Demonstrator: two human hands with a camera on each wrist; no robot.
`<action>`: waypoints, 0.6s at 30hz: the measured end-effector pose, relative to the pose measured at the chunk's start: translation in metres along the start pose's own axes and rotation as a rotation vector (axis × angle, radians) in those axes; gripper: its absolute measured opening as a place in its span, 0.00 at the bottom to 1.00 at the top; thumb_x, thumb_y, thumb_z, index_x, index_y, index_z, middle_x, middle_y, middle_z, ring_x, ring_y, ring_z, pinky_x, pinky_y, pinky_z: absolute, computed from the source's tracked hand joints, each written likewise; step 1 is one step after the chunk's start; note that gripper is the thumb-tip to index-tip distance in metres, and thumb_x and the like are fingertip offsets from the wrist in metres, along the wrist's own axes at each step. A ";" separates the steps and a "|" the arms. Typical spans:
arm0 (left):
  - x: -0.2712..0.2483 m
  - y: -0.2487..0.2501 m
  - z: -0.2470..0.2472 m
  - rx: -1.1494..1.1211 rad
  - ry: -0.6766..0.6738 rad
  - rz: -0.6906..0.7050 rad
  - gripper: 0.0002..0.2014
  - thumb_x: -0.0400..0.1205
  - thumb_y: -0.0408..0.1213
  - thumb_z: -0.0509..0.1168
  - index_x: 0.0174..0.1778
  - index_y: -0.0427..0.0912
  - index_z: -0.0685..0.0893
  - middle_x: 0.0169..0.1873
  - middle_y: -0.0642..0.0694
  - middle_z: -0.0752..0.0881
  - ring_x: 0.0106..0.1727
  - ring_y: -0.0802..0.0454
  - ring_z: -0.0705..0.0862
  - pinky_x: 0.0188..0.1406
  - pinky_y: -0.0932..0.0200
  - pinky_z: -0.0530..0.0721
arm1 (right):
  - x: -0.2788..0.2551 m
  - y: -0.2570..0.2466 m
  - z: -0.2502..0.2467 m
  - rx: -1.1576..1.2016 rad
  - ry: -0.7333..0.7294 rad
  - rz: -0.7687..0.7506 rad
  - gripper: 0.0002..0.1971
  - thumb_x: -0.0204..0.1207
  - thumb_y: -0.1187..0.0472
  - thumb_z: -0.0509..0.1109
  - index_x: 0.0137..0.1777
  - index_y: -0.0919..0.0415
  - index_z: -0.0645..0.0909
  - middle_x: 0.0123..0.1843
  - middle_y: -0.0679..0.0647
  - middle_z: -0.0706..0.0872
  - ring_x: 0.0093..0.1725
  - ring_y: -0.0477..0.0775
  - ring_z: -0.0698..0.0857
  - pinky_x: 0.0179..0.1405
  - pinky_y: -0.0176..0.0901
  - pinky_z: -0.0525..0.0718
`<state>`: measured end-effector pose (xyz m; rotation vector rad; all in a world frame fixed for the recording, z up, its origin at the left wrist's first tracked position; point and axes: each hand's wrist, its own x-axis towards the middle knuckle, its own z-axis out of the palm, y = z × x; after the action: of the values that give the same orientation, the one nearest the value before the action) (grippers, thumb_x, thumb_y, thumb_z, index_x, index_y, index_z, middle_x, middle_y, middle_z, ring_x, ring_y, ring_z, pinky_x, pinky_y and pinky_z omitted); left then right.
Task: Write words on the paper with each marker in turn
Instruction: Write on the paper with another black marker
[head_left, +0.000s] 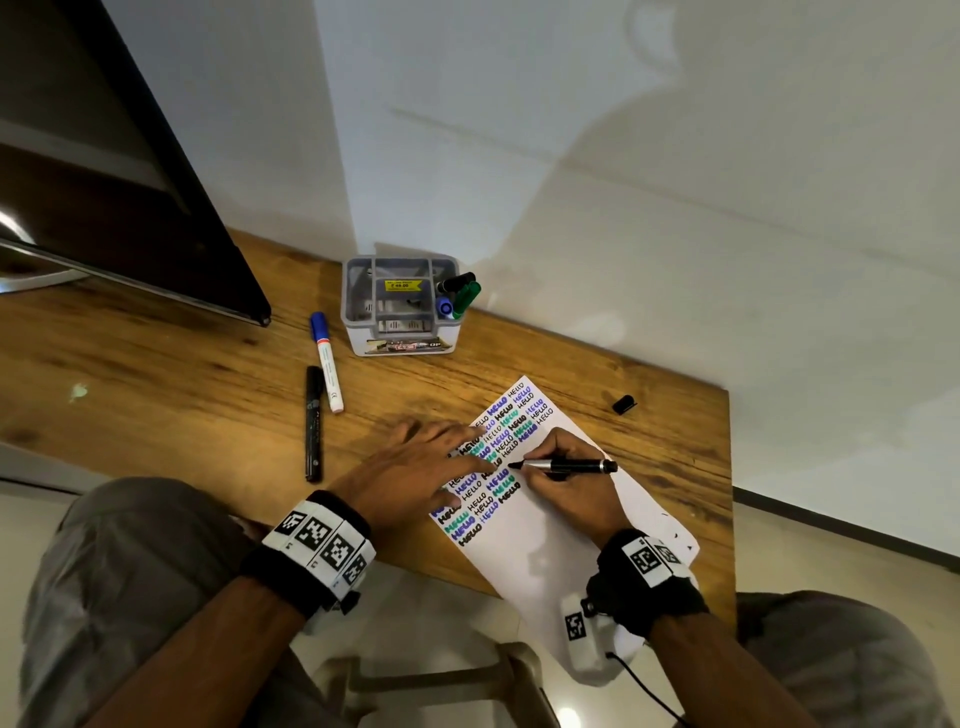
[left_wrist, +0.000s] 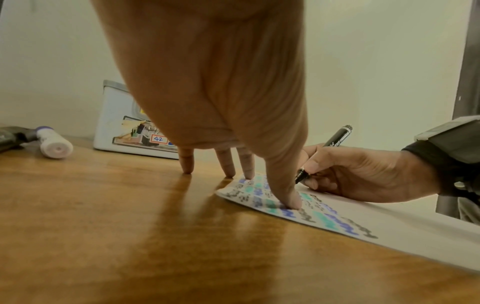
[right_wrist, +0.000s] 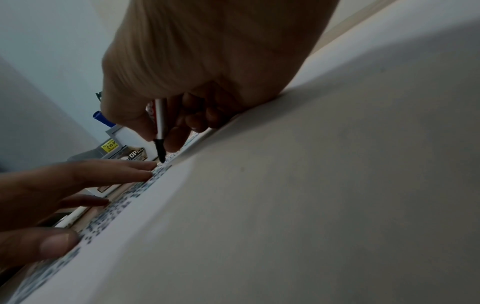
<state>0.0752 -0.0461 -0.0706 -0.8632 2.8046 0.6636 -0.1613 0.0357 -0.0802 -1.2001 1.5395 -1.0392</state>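
On the paper: coloured HELLO rows, seemingly.

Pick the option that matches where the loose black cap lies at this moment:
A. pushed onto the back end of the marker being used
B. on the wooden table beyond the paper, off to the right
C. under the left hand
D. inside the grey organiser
B: the black cap lies alone on the table, apart from the paper and from the black marker that the right hand grips.
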 end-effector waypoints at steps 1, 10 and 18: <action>0.000 0.000 0.000 0.000 -0.003 -0.002 0.29 0.83 0.49 0.67 0.79 0.68 0.65 0.87 0.55 0.52 0.86 0.51 0.49 0.83 0.33 0.48 | 0.000 0.000 0.000 0.002 0.000 -0.002 0.08 0.74 0.74 0.78 0.41 0.63 0.83 0.47 0.48 0.94 0.50 0.47 0.92 0.46 0.37 0.88; 0.000 0.000 -0.001 -0.017 -0.005 -0.001 0.30 0.82 0.48 0.67 0.79 0.68 0.65 0.87 0.55 0.52 0.86 0.50 0.49 0.82 0.34 0.47 | 0.000 -0.001 0.002 -0.021 0.007 -0.046 0.05 0.74 0.74 0.78 0.44 0.69 0.85 0.49 0.44 0.94 0.50 0.44 0.92 0.46 0.32 0.87; -0.001 0.002 -0.004 -0.033 -0.015 -0.010 0.30 0.82 0.47 0.67 0.79 0.68 0.65 0.87 0.55 0.53 0.86 0.51 0.49 0.82 0.35 0.47 | 0.000 -0.001 0.001 -0.079 0.006 -0.053 0.06 0.72 0.76 0.77 0.41 0.70 0.83 0.45 0.39 0.93 0.48 0.40 0.91 0.44 0.30 0.86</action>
<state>0.0745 -0.0462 -0.0660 -0.8731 2.7822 0.7136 -0.1596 0.0355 -0.0796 -1.2987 1.5735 -1.0254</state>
